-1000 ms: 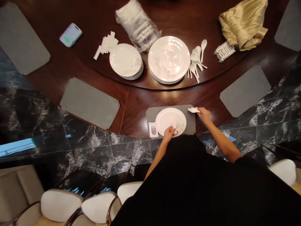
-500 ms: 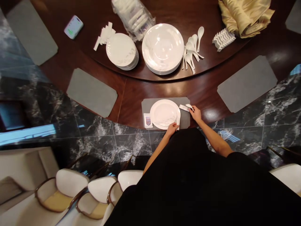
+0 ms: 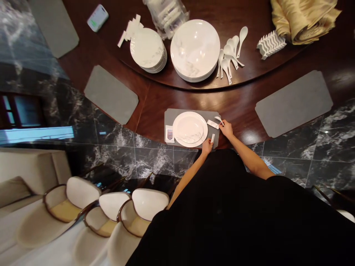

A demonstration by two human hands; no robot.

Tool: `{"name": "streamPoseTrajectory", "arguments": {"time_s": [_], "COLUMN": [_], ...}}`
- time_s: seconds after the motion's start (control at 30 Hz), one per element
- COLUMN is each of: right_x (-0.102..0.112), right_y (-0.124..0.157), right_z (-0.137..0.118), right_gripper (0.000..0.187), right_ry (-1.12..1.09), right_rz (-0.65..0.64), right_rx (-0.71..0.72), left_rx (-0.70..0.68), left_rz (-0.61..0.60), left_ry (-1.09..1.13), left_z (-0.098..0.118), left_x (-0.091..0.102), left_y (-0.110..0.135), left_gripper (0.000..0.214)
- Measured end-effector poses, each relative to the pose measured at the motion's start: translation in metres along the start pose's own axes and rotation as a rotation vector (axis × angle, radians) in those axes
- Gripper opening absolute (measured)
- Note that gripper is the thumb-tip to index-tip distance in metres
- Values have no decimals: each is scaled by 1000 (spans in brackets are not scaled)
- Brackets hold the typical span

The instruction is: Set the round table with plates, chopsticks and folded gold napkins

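White soup spoon in the right hand, over the right end of a grey placemat.
Its handle is clamped in the right fingers, the bowl pointing away beside a flat white packet (whether the two touch, I cannot tell); nearer the body, the left hand has its fingers pinched on a small white paper strip at the mat's right side, while left of both hands a smaller plate sits on a larger oval-looking plate, with a square packet bearing an emblem at its left; farther across the dark wooden tabletop, a turntable carries two plate stacks, loose spoons and a gold cloth.
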State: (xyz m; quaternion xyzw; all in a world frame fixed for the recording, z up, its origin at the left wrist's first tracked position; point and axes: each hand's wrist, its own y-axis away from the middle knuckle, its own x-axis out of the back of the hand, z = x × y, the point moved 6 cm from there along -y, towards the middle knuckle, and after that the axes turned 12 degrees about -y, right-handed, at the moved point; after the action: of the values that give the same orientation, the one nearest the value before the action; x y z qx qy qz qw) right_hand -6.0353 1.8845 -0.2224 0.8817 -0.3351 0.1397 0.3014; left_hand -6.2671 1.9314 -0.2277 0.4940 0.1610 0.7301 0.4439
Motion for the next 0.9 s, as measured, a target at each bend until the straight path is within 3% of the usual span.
{"name": "streamPoseTrajectory", "arguments": {"time_s": [0.13,0.27,0.53,0.63,0.73,0.8,0.9], "right_x": [7,1,-6,-7,-12,-16,-18], "right_y": [-13,-12,-29,-35,-34,-33,-32], "right_z": [-6,-10,-15,-17,-15,-13,-12], "right_gripper": [15,33,30,32,45,50,42], "right_ry": [16,57,-58,-7,114,181,215], "right_rz": [29,-73,-152,-133,-153,-166,-171], "right_rx": [-4,34,37,80,107,126,139], "left_rx": [-20,-23,22,145,475,644,721], "left_rz": [85,112,197,182,183,261,396], "left_ry": [-5,-5,42,180,585,798,879], "left_z": [4,6,1,-21,-64,-90,-120], "left_x": [6,10,22,26,26,30,47], "left_y": [1,6,27,29,35,41,40], "left_gripper": [15,20,29,20,6,6,5]}}
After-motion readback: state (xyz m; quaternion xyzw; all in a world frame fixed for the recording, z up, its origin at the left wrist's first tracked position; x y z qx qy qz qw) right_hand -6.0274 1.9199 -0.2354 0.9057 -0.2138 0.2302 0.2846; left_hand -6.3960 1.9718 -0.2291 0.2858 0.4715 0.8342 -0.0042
